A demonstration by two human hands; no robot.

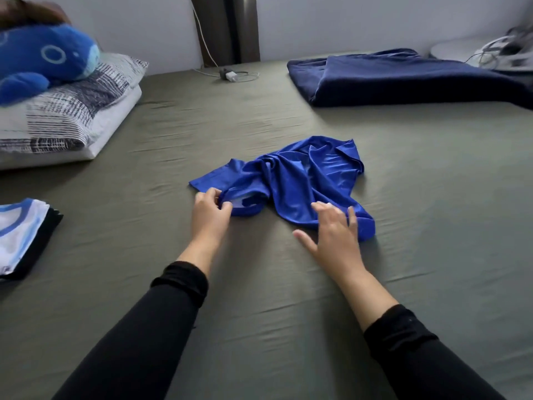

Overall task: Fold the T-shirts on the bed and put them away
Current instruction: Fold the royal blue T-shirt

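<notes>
Two hands work on a crumpled blue T-shirt [291, 180] lying in the middle of the bed [403, 197]. The left hand [210, 210] pinches the collar edge, while the right hand [334, 229] rests on the cloth with fingers spread wide. At 9 o'clock lies a folded pile of shirts [23, 235], at 1 o'clock a navy blanket [403, 76].

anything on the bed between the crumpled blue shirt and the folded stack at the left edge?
No. In the head view only bare olive sheet separates the blue T-shirt from the folded stack. The left hand pinches the shirt's collar on that side.
</notes>
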